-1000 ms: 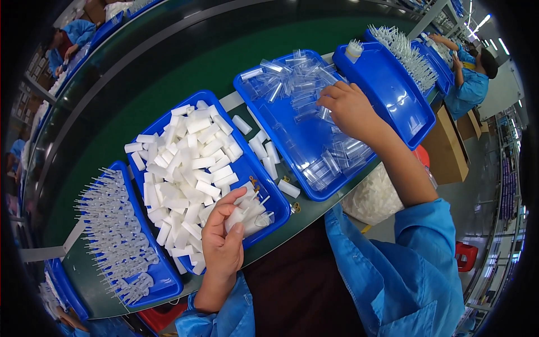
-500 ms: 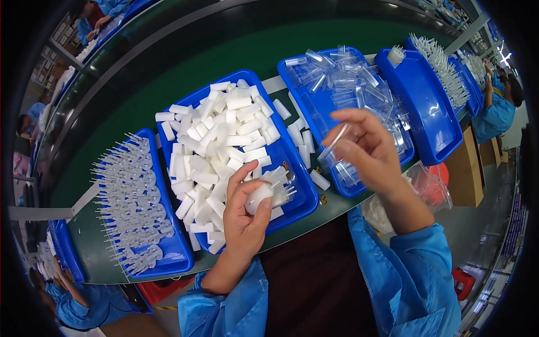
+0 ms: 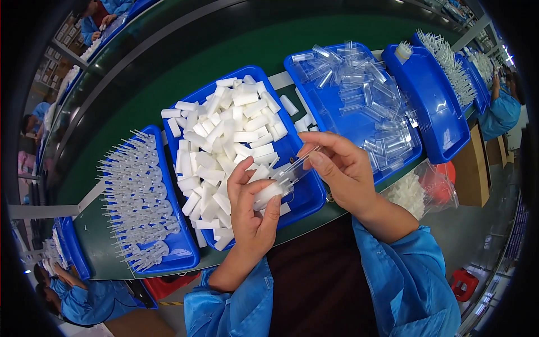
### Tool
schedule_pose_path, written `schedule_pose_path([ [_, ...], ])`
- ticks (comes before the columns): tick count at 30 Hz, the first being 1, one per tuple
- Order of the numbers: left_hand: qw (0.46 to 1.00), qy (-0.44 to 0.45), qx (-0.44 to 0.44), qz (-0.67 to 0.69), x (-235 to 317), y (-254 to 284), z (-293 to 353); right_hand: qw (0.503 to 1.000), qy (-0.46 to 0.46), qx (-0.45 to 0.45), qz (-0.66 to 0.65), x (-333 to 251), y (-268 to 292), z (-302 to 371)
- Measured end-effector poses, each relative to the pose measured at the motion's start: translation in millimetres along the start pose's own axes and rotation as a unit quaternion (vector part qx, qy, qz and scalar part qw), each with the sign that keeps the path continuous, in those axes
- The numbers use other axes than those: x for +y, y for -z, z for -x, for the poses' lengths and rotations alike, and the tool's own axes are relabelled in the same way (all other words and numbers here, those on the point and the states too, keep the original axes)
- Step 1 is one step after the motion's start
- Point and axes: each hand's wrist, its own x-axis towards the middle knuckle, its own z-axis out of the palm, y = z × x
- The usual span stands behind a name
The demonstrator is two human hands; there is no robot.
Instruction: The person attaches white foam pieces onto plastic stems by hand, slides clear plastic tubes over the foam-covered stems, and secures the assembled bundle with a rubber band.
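Step in hand, my read: bringing 2 parts together over the worktop (image 3: 90,244), a clear piece to a white piece.

Left hand (image 3: 251,212): curled, thumb and fingers closed around a short white matte cylinder (image 3: 268,194). Clear plastic fittings (image 3: 287,183) show at its far end; can't tell if they're attached, also gripped, or only behind it.

Right hand (image 3: 343,175): narrow pinch, thumb and fingertips on a slim clear plastic tube (image 3: 303,162). Tube slants down-left, lower end right by the fittings. Touching or just short of it: can't tell, clear on clear.

Both parts sit above the near right part of the blue plastic tray heaped with white cylinders (image 3: 307,195). Clear tube stock is in the blue plastic tray to its right (image 3: 330,108); spiky translucent plastic parts (image 3: 137,196) fill the blue tray to the left. A few loose white cylinders (image 3: 288,105) lie between the 2 middle trays.

Next move calls for, I'd say: left steady, right lining the tube's axis up with the white cylinder, then light straight pressure. Thin-looking wall, so squeezing hard could flex it; off-axis entry could snag on the fittings.
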Motion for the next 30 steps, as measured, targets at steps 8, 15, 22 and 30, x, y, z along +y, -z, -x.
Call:
schedule_pose_path([
  [8,1.0,0.004,0.014,0.018,-3.2,-5.8,0.9,0.997,-0.072,-0.023,-0.032,6.7,-3.9,-1.2],
  [15,0.999,0.005,0.042,0.015,-3.1,-6.9,-0.1,0.988,-0.102,-0.04,-0.105,15.4,0.7,-4.8],
  [22,0.998,0.035,0.034,0.036,-5.9,-6.0,0.3,0.99,-0.107,-0.015,-0.093,8.3,-4.4,-3.8],
  [30,0.995,0.049,0.034,0.074,-7.4,-5.9,0.2,0.993,-0.097,-0.023,-0.065,7.5,-1.9,-4.1],
])
